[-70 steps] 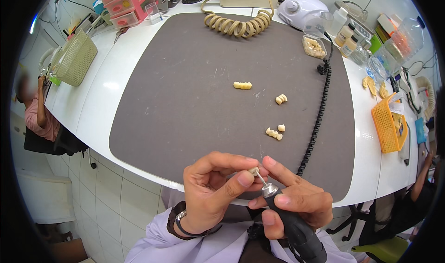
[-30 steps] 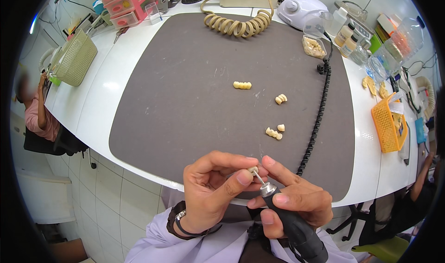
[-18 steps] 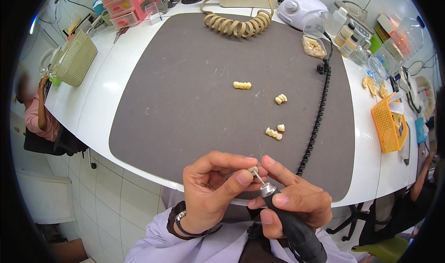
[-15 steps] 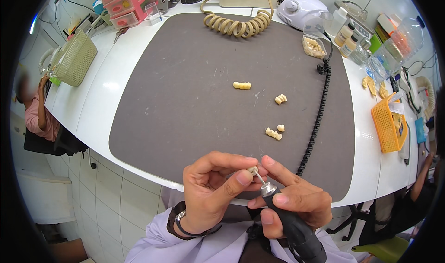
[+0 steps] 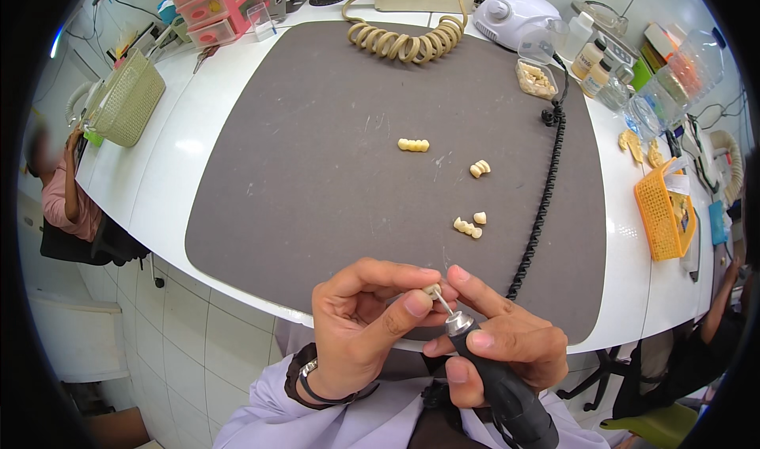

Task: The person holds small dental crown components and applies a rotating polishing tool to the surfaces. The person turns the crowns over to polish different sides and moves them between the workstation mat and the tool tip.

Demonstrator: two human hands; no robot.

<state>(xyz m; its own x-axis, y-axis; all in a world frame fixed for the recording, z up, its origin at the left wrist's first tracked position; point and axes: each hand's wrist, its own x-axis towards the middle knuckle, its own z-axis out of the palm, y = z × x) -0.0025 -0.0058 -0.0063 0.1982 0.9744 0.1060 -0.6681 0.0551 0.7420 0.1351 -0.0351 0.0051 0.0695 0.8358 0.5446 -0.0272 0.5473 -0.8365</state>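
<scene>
Between the thumb and fingers of my left hand [image 5: 378,322] is a small cream dental crown [image 5: 431,290], mostly hidden by the fingertips. My right hand [image 5: 514,334] grips a black rotary handpiece [image 5: 507,393] with a silver collar. Its thin bur [image 5: 445,303] reaches up to the crown and seems to touch it. Beyond my hands, several tooth-coloured pieces lie on the dark grey mat [image 5: 317,148]: a joined row of crowns [image 5: 413,145], a shorter joined piece [image 5: 480,169], another joined row [image 5: 467,228] and a single crown [image 5: 480,218].
A coiled black cord [image 5: 546,188] runs down the mat's right side. At the back sit a beige coiled hose [image 5: 408,45], a white rounded machine [image 5: 518,20] and a clear box of tooth pieces [image 5: 537,80]. An orange basket [image 5: 663,219] stands right. Another person [image 5: 67,184] sits far left.
</scene>
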